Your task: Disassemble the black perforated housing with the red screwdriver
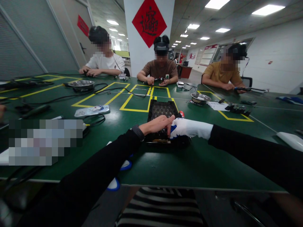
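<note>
In the head view, a black plastic casing (163,108) with an open, patterned inside lies on the green table in front of me. My left hand (156,123), bare and with a dark watch at the wrist, reaches across it. Its fingers close on the finger end of the white and blue glove (189,126) worn by my right hand (178,127). The gloved fingers are mostly hidden behind the left hand, at the casing's right side. Beneath my left forearm, a second glove (126,165) with blue fingertips hangs over the table's front edge.
A red round object (181,114) sits beside the casing. Phone-like slab (92,110), cables and a metal dish (81,85) lie left. Another dish (200,98) and black parts (238,109) lie right. Yellow tape marks the table (213,164). Three people sit across.
</note>
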Action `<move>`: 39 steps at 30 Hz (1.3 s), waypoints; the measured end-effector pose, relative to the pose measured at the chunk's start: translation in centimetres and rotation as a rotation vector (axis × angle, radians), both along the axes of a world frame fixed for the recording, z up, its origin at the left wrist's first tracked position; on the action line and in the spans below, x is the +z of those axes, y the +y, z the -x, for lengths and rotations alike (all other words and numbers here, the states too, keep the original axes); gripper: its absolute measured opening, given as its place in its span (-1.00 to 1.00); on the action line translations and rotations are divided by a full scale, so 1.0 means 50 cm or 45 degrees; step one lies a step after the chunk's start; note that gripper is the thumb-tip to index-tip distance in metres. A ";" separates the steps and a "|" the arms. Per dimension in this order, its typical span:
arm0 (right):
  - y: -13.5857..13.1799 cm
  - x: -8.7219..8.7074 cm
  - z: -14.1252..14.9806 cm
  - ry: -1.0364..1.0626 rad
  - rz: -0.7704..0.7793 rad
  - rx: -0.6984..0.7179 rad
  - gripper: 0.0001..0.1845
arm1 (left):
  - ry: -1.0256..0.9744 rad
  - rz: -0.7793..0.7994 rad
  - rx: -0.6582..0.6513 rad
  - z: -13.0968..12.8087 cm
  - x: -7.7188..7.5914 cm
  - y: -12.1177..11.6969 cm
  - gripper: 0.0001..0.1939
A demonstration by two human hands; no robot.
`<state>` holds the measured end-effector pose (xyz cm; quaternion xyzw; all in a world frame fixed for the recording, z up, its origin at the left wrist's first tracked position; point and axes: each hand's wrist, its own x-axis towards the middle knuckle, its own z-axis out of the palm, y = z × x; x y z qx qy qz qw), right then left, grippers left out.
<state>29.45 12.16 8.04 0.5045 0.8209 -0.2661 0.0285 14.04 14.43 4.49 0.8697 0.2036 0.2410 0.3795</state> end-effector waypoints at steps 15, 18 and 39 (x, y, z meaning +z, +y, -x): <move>0.041 0.033 -0.069 0.432 0.017 -0.121 -0.75 | 0.062 -0.033 -0.001 0.002 0.004 -0.003 -0.18; 0.062 0.049 -0.093 0.569 -0.100 -0.279 -0.73 | 0.057 -0.038 -0.016 0.002 0.004 -0.001 -0.17; 0.115 -0.079 -0.151 0.278 -0.368 -0.974 -0.59 | -0.010 0.004 0.052 0.000 0.006 -0.006 -0.15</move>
